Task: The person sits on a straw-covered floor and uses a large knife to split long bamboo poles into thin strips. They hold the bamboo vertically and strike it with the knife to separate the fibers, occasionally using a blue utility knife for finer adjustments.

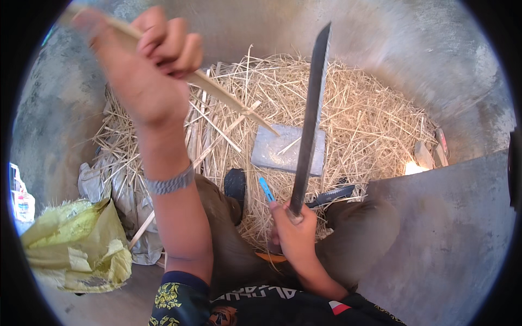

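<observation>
Raised at the upper left, my left hand (157, 65) is closed round a long, pale split-bamboo strip (228, 100). The strip slants down to the right, and its lower end is over the grey block (268, 154); I cannot tell whether it touches. My right hand (296, 228), low in the middle, grips the handle of a machete (311, 117). Its dark blade points up and away, passing in front of the block's right part. Just above my right thumb shows a small light-blue object (266, 189), its kind unclear. A thin sliver (290, 145) lies on the block.
Straw-like shavings (370, 114) cover the floor around the block, with longer bamboo strips (198, 130) at left. A torn yellowish sack (81, 244) lies lower left. Curved grey walls (435, 54) surround me. My sandalled feet (235, 190) flank the block's near side. Bright light falls at right.
</observation>
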Tool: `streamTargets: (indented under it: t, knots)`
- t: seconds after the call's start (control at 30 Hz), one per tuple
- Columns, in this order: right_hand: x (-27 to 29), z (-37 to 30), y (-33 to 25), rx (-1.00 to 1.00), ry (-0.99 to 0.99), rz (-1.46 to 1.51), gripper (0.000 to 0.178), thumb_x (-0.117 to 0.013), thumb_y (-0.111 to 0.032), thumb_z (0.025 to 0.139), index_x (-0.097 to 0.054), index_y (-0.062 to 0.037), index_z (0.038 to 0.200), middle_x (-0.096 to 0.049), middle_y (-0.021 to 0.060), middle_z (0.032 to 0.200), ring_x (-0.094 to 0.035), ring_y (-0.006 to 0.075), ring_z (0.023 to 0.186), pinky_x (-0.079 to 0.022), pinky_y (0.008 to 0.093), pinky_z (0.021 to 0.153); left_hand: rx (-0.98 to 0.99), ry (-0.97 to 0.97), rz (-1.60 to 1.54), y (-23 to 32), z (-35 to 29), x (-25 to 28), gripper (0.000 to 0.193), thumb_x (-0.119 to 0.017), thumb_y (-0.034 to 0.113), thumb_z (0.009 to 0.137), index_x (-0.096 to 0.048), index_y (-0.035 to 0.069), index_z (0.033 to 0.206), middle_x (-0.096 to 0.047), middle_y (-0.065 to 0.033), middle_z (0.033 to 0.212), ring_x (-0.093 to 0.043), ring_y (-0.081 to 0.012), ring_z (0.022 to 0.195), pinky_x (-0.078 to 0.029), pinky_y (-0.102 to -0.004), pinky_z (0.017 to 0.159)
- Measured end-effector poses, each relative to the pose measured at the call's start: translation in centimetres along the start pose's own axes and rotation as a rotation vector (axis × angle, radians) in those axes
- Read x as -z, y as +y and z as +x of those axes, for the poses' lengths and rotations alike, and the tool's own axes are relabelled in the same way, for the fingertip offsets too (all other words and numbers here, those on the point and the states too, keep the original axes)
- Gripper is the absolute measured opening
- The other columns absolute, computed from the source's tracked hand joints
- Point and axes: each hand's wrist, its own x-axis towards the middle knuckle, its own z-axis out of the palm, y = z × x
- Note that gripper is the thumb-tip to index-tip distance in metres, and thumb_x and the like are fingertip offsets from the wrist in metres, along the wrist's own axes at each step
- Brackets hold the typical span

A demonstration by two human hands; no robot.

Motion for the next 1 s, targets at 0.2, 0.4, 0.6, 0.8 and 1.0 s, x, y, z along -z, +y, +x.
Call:
streamTargets:
  t: [0.2,0.4,0.6,0.8,1.0]
  knots:
    - [-0.6,1.4,0.8,-0.080,0.067,-0.122,0.025,-0.069,-0.010,0.092,-0.050,-0.0075,0.076,-0.050,-0.0024,0.055,-0.045,0.0061,0.041,-0.034,0.0248,0.037,0.062,-0.061,-0.140,-0.1,1.8,3.1,0.075,-0.036,0.090,0.083,-0.027,0.018,0.063,-0.022,0.0058,0.053,-0.013,-0.0083,0.048,-0.013,-0.0276,0.048]
    - [-0.3,0.7,4.2,0.173,0.001,-0.185,0.022,-0.071,-0.008,0.089,-0.054,-0.0071,0.076,-0.053,-0.0055,0.063,-0.047,0.0008,0.055,-0.036,0.0214,0.049,0.013,-0.177,-0.162,0.7,-1.6,3.3,0.076,-0.032,0.091,0.082,-0.026,0.017,0.062,-0.022,0.0056,0.051,-0.014,-0.0091,0.047,-0.012,-0.0282,0.047]
    - [-3.0,-0.5,3.2,0.313,0.038,0.259,0.022,-0.063,-0.010,0.095,-0.053,-0.0067,0.076,-0.052,-0.0005,0.057,-0.043,0.0067,0.042,-0.036,0.0280,0.040,-0.070,-0.132,-0.113,0.9,-4.4,4.4,0.077,-0.026,0.089,0.085,-0.025,0.017,0.061,-0.021,0.0053,0.050,-0.013,-0.0078,0.047,-0.012,-0.0268,0.044]
    - [-0.4,2.0,10.7,-0.105,-0.024,-0.268,0.027,-0.065,-0.012,0.088,-0.050,-0.0053,0.067,-0.049,0.0034,0.050,-0.044,0.0128,0.036,-0.034,0.0308,0.034,-0.096,-0.140,-0.055,0.4,-5.8,1.2,0.074,-0.032,0.086,0.087,-0.026,0.018,0.059,-0.020,0.0079,0.051,-0.011,-0.0066,0.045,-0.009,-0.0262,0.042]
    - [0.3,0.3,5.8,0.177,0.048,-0.186,0.025,-0.067,-0.015,0.088,-0.053,-0.0048,0.071,-0.051,0.0014,0.052,-0.046,0.0110,0.037,-0.036,0.0278,0.035,-0.130,-0.008,-0.119,2.1,-6.9,1.8,0.075,-0.031,0.088,0.085,-0.024,0.018,0.059,-0.020,0.0077,0.049,-0.014,-0.0064,0.043,-0.013,-0.0244,0.040]
